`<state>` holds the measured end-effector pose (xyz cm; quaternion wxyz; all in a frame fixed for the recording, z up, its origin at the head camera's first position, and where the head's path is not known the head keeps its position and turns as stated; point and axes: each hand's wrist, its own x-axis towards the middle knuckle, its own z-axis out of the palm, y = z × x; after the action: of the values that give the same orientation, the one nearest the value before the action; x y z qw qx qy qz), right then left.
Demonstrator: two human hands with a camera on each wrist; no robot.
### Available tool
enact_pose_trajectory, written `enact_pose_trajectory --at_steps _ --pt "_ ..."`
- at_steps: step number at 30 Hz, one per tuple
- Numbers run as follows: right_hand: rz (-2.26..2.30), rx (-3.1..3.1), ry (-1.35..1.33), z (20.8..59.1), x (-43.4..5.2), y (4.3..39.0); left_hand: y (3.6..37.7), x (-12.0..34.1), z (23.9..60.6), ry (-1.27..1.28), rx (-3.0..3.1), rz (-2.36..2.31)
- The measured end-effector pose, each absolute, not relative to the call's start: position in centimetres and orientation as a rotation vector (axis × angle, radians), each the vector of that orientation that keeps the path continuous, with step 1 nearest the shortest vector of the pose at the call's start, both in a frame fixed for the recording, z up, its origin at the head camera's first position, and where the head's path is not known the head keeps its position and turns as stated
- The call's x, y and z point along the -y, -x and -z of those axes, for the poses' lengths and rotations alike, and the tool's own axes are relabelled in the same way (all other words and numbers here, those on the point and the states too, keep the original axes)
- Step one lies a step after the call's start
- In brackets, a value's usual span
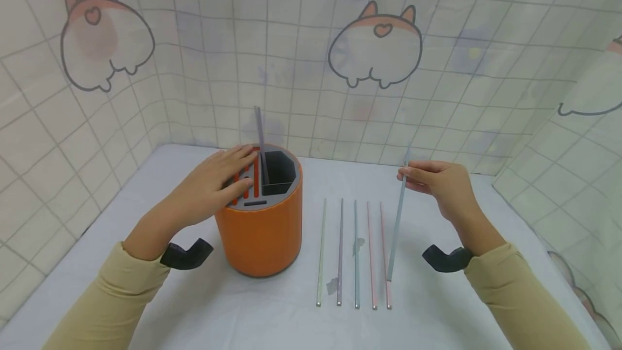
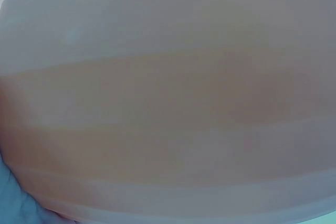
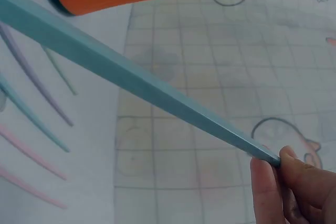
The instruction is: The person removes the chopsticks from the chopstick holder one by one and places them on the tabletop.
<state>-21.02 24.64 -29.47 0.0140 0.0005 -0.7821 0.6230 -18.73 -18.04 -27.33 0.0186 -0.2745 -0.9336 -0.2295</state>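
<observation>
My left hand [image 1: 221, 182] lies over the grey slotted top of an orange cylindrical utensil holder [image 1: 262, 239], fingers spread across its left side. Two purple chopsticks [image 1: 261, 134] stand upright in the holder, beside its dark open compartment. On the right, my right hand [image 1: 439, 180] pinches a light-blue chopstick [image 1: 398, 212] near its upper, thinner end. The right wrist view shows this blue chopstick [image 3: 131, 80] slanting from thumb and fingertips, thick end toward the upper left. A blurred close surface [image 2: 173, 103] fills the left wrist view.
Between holder and right hand lie a green chopstick [image 1: 321, 253], a purple chopstick [image 1: 340, 253], a blue chopstick [image 1: 357, 263] and two pink ones, side by side on the white table [image 1: 272, 312]. A grid-patterned curtain [image 1: 301, 69] with cartoon drawings rises behind the table.
</observation>
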Motion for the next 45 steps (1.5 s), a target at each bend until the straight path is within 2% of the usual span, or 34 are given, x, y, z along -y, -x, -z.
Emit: enact_pose_trajectory --at_steps 10,17,32,45 --pt "-2.070 2.594 0.222 33.7 -27.3 22.3 18.7 18.0 27.2 0.850 2.901 0.706" --pt "-2.095 2.670 0.271 36.3 -28.4 23.0 18.8 18.0 27.4 0.847 2.903 0.699" --pt "-2.213 2.646 0.368 39.7 -28.4 23.8 18.8 18.2 27.3 0.890 2.893 0.670" --pt "-2.005 2.764 0.443 42.1 -28.3 24.3 18.8 18.2 27.4 0.882 2.893 0.671"
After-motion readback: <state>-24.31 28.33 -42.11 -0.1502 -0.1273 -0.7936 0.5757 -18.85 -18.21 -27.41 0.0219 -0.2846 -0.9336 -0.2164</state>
